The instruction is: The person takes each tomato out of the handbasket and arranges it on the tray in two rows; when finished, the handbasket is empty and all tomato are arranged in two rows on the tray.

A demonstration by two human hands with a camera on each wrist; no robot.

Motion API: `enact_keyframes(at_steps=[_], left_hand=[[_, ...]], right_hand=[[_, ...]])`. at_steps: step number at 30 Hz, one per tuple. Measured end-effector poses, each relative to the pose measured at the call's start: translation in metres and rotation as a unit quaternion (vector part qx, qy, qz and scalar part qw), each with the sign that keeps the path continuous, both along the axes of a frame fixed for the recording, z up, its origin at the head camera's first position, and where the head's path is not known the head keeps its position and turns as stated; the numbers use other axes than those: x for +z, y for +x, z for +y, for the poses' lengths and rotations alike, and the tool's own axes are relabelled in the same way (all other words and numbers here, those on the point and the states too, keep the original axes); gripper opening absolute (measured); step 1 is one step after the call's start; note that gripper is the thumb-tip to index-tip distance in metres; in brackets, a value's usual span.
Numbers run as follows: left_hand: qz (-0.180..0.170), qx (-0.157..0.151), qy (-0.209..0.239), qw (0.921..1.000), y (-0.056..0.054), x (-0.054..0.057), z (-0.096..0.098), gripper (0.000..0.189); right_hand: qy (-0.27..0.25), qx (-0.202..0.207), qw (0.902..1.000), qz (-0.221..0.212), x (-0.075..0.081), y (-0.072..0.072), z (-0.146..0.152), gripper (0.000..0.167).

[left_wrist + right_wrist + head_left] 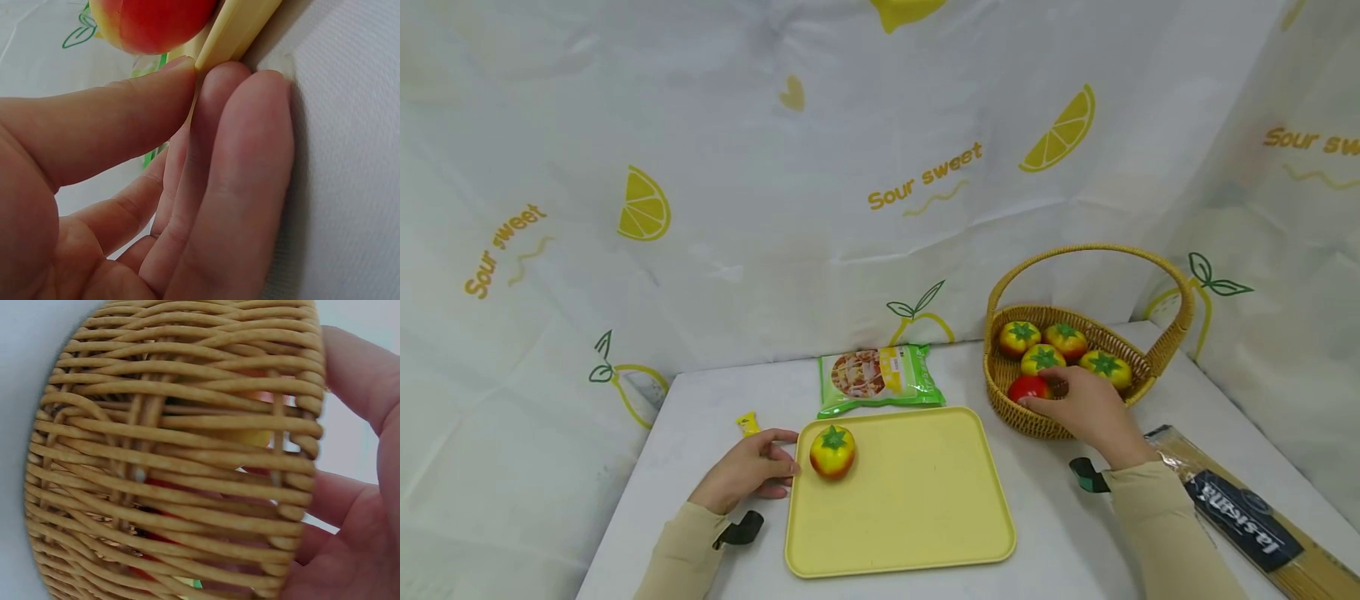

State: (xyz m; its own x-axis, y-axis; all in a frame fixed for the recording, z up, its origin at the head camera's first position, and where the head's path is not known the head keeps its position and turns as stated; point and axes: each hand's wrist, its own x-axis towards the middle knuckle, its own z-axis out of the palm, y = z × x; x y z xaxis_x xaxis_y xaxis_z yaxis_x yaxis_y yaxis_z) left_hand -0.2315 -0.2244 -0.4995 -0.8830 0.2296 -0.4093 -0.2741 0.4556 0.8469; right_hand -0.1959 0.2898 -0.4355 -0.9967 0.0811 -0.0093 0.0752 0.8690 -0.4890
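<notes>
My left hand (748,471) pinches the left rim of a yellow tray (917,508). In the left wrist view the thumb lies on the rim's inner side, with fingers outside and below. On the tray's upper left sits a yellow-red toy tomato (832,454) with a green star-shaped top. Reaching into a wicker basket (1030,423), my right hand (1093,412) has its thumb and fingers around a red toy tomato (1027,387). Several yellow-red toy tomatoes (1042,358) lie beside it. In the right wrist view the basket's wall (181,425) hides most of the grasp.
A green snack bag (880,379) lies behind the tray. Left of it is a small yellow packet (748,423). A pack of lasagna pasta (1247,517) lies at the right, beside the right forearm. The basket's tall handle (1090,248) arches over the tomatoes.
</notes>
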Motion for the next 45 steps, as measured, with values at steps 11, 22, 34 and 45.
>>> enact_keyframes(at_steps=[11,22,34,45], left_hand=[[0.000,0.005,0.007,1.0000,0.003,-0.004,-0.005,0.059],[0.003,0.005,0.012,0.9999,0.006,-0.006,-0.007,0.061],[0.003,0.002,0.018,0.9998,-0.001,-0.005,-0.007,0.059],[0.016,-0.002,0.012,0.9998,0.001,0.002,0.000,0.056]], right_hand=[[-0.011,-0.004,0.9993,0.036,0.016,0.007,-0.002,0.085],[-0.009,0.013,0.9967,0.080,0.037,0.017,-0.021,0.083],[-0.028,0.099,0.9864,0.128,0.033,0.025,-0.084,0.065],[0.042,0.180,0.9790,0.087,-0.004,0.013,-0.142,0.058]])
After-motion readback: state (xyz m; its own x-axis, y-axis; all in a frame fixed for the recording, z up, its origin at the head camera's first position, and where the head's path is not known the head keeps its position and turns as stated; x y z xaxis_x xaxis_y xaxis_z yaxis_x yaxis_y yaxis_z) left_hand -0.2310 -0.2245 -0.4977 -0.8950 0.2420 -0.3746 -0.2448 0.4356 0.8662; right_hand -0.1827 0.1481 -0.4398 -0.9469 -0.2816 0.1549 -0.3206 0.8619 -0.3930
